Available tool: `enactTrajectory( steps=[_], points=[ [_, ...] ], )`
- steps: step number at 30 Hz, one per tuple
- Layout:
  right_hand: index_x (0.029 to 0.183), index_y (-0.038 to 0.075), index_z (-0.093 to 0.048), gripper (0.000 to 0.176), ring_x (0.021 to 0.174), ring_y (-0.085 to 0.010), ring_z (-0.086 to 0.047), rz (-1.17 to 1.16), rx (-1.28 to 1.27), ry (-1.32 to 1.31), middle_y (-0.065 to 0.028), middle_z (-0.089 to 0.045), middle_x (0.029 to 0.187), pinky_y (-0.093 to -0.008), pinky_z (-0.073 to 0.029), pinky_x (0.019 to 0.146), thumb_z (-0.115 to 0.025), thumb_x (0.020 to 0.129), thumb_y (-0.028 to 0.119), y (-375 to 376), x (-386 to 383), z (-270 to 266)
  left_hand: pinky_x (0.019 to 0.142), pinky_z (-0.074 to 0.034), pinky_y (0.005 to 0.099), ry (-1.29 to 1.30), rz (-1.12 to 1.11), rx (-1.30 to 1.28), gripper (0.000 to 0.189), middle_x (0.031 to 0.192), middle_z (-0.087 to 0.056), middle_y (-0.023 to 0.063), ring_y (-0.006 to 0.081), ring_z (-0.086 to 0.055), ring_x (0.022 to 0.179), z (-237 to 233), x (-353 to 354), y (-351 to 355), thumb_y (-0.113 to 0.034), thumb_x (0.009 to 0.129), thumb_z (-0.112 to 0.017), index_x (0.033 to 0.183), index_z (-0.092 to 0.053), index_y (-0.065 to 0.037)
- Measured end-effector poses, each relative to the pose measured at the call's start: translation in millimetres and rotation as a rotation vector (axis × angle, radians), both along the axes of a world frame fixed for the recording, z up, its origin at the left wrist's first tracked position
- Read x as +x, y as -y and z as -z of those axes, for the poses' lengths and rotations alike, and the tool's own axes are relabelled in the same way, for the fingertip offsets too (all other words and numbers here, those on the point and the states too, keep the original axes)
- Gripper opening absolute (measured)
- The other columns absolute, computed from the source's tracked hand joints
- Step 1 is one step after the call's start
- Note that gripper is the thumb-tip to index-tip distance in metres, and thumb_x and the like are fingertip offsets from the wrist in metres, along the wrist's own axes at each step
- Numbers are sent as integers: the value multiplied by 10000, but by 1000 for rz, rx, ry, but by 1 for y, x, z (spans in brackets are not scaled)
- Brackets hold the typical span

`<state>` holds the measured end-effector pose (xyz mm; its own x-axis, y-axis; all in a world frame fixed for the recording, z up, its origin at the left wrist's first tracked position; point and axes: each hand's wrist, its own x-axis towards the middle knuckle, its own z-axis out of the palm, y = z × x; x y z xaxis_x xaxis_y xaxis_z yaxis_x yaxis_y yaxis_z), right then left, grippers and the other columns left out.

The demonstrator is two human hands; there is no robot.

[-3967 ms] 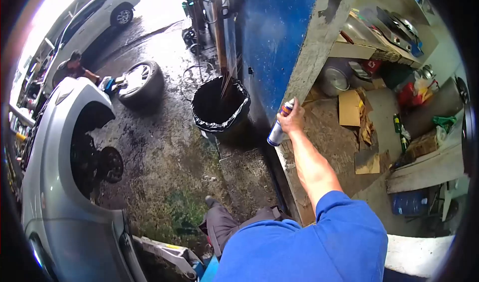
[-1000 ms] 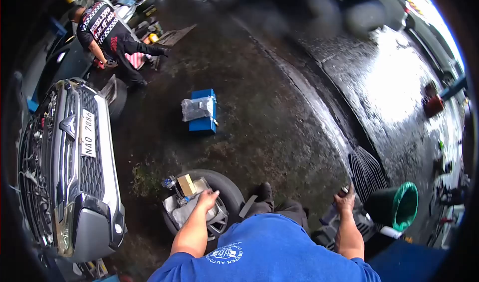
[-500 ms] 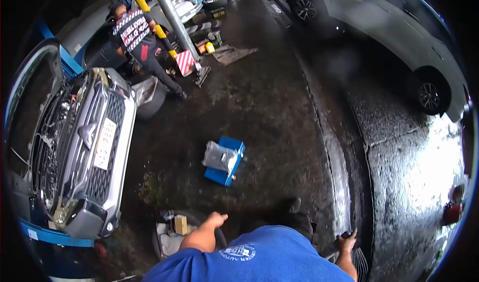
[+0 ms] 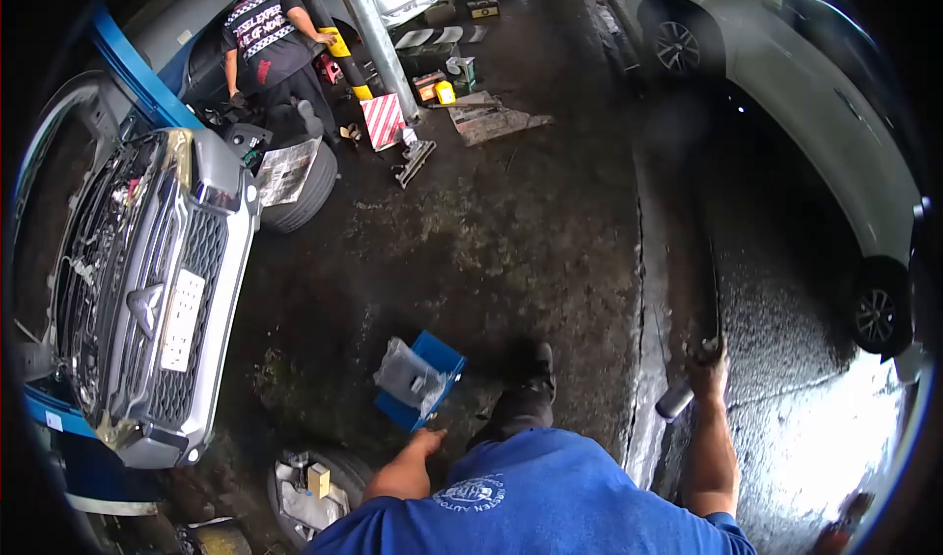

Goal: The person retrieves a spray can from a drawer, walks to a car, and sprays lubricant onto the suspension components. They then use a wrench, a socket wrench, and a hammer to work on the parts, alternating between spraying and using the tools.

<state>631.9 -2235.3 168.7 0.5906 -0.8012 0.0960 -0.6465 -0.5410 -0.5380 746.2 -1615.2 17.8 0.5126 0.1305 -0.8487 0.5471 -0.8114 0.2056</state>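
Observation:
My right hand (image 4: 705, 366) is held out to the right with its fingers wrapped round a grey cylindrical can (image 4: 673, 400), whose lower end sticks out toward the left. Lower in view, my left hand (image 4: 427, 442) hangs with nothing visible in it, its fingers loosely apart. Just past its fingertips in this view, a blue box (image 4: 395, 411) rests on the floor. Across the top of the box lies a clear plastic bag (image 4: 411, 373).
A silver vehicle front (image 4: 182, 309) with raised hood stands at left. Behind it a co-worker (image 4: 270, 54) bends beside a post (image 4: 378, 44). Tires, including one holding a small carton (image 4: 318, 480), lie nearby. A light-coloured car (image 4: 796, 93) is parked at right.
I have stepped forward, so the blue box appears closer to my left hand. My right arm has swung forward with the can. The co-worker has bent lower, one hand at the post.

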Motion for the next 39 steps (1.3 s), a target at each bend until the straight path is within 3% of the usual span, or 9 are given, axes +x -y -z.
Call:
enactTrajectory(
  steps=[3, 6, 9, 12, 19, 25, 27, 36, 39],
  points=[
    [1482, 187, -109, 1087, 975, -418, -554, -62, 157, -168, -207, -583, 1071, -461, -487, 855, -805, 653, 289, 53, 49, 38, 1009, -402, 383, 170, -133, -251, 667, 1284, -537, 252, 338, -510, 1219, -8, 91, 51, -449, 827, -650, 1271, -519, 32],
    [1394, 186, -373, 729, 1074, -355, -517, -464, -143, -425, -81, -619, 1082, -458, -402, 976, -695, 749, 296, 94, 64, 80, 987, -423, 372, 208, -277, -202, 621, 1244, -570, 242, 314, -542, 1181, -57, 210, 120, -408, 827, -676, 1251, -537, 23],
    [1039, 204, -674, 262, 1145, -277, -491, -508, -134, -810, 22, -642, 1066, -499, -243, 1099, -579, 819, 311, 111, 111, 69, 986, -429, 368, 410, -222, -203, 620, 1232, -587, 218, 304, -551, 1173, -103, 323, 195, -382, 823, -695, 1253, -532, 34],
    [925, 162, -702, 207, 1163, -187, -495, -170, 117, -672, 53, -643, 1037, -481, -216, 1114, -595, 802, 290, 135, 163, 80, 992, -428, 363, 416, -219, -230, 618, 1251, -571, 229, 302, -544, 1186, -112, 421, 257, -368, 831, -691, 1262, -523, 41],
    [1277, 210, -542, 486, 1190, -208, -487, -209, 31, -707, 21, -638, 1142, -498, -271, 1089, -600, 823, 373, 296, 383, 117, 977, -432, 369, 193, -120, -74, 608, 1228, -590, 218, 313, -556, 1169, -81, 581, 370, -379, 824, -696, 1236, -547, 42],
    [1470, 230, -199, 774, 1061, -335, -536, -239, 156, -194, -155, -535, 1153, -453, -447, 936, -617, 819, 256, 407, 697, 7, 970, -438, 369, 308, -344, -107, 617, 1233, -586, 222, 314, -559, 1164, -108, 698, 444, -388, 811, -701, 1226, -555, 44],
    [1470, 206, -208, 978, 932, -419, -574, -169, -47, -182, -235, -507, 1090, -488, -511, 805, -746, 655, 154, 432, 806, -16, 974, -435, 373, 268, -410, -103, 628, 1240, -579, 227, 321, -558, 1165, -110, 744, 466, -404, 813, -695, 1227, -553, 46],
    [1476, 255, -171, 1035, 1001, -438, -540, -289, -51, -76, -242, -500, 1076, -495, -483, 852, -787, 645, 210, 524, 1110, 3, 962, -433, 398, -218, -471, -16, 617, 1173, -616, 221, 340, -575, 1128, 2, 981, 503, -520, 812, -634, 1114, -634, 18],
    [1481, 192, -158, 1041, 1047, -413, -527, -300, 83, -308, -227, -564, 1123, -463, -456, 930, -779, 645, 217, 541, 1146, 6, 914, -450, 426, 366, -242, -65, 563, 1133, -611, 251, 383, -581, 1064, -38, 1105, 546, -496, 828, -605, 1046, -647, 21]
  ],
)
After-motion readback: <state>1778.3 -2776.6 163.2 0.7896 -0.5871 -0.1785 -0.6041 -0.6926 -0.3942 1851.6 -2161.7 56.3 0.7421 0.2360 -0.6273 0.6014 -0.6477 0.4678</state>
